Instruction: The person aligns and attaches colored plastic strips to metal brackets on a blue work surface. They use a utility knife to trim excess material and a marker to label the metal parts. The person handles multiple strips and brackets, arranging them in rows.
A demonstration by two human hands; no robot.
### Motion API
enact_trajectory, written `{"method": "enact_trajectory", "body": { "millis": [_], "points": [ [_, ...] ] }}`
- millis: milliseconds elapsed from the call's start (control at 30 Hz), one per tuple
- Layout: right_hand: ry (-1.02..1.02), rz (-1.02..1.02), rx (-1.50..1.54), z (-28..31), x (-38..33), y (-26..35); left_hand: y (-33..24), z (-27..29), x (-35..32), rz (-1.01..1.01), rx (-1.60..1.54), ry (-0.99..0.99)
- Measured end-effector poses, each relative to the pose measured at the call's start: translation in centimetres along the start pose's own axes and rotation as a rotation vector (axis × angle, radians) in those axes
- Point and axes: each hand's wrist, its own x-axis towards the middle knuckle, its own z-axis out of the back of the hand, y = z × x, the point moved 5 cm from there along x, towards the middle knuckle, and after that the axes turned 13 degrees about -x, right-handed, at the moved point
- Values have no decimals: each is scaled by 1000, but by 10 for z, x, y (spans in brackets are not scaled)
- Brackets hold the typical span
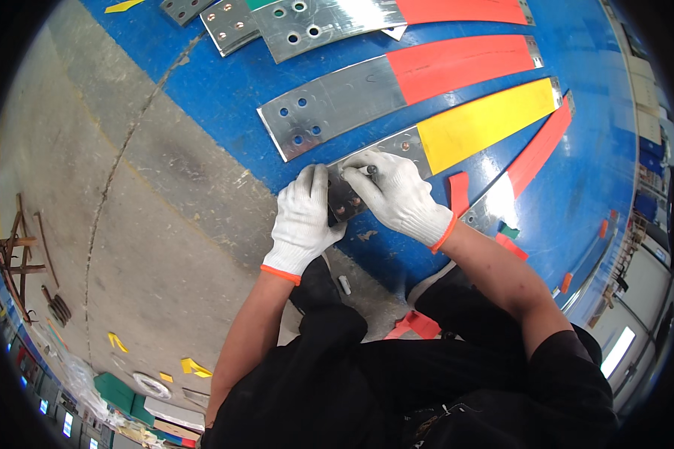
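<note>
On the blue floor lies a flat metal bar with a yellow sleeve (485, 127); its bare end has bolt holes. My left hand (299, 217), in a white knitted glove with an orange cuff, grips the edge of that bare end, fingers bent and thumb at the near side. Above the same end, my gloved right hand (394, 191) is closed around a thin pen-like tool (371, 170), whose dark round end sticks up between thumb and fingers. The tool's tip is hidden beneath the right hand, so contact with the metal cannot be seen.
Beyond lie a red-sleeved bar (463, 69) and several more metal bars (337, 31). Another red-sleeved bar (541, 148) is at the right, near a loose red strip (458, 193). A small white piece (344, 285) lies by my foot. Yellow scraps (195, 367) are on the grey floor.
</note>
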Motion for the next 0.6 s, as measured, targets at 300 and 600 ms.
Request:
{"method": "enact_trajectory", "body": {
  "millis": [300,600],
  "points": [
    [-156,357,-274,10,-38,3,-1,2,-2,-41,26,-19],
    [-199,512,-414,1,-32,6,1,1,-1,-49,14,-24]
  ]
}}
